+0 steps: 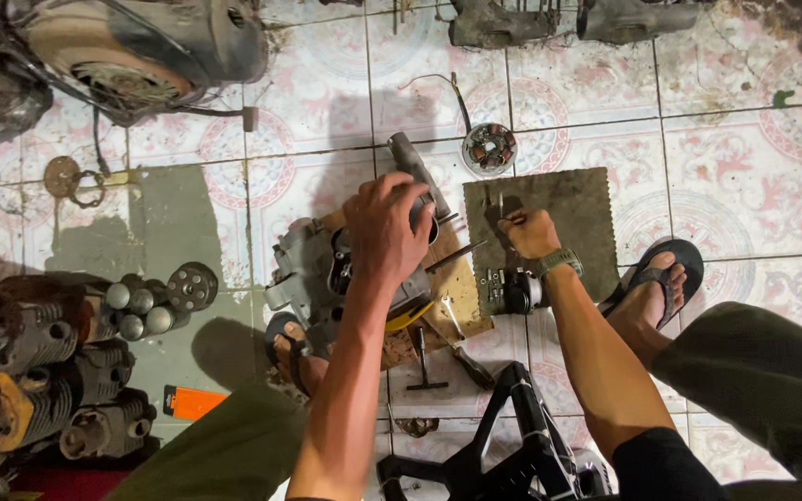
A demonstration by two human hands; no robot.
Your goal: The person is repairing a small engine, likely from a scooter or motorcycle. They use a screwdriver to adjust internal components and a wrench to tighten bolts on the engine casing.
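My left hand (387,227) presses down on a grey engine casing (303,269) that rests on a wooden block (461,288) on the tiled floor. A grey metal tube (412,160) sticks out past the fingers. My right hand (529,232) pinches a thin metal tool (500,204) over a dirty square mat (577,209). A watch sits on that wrist. Just below the right hand lies a small cylinder part (510,292).
A round stator plate (488,148) with a wire lies on the tiles beyond the mat. Several engine cylinders (39,380) and a sprocket (191,286) crowd the left. A T-handle tool (422,362) and a black frame (522,445) lie near my sandalled feet (656,283).
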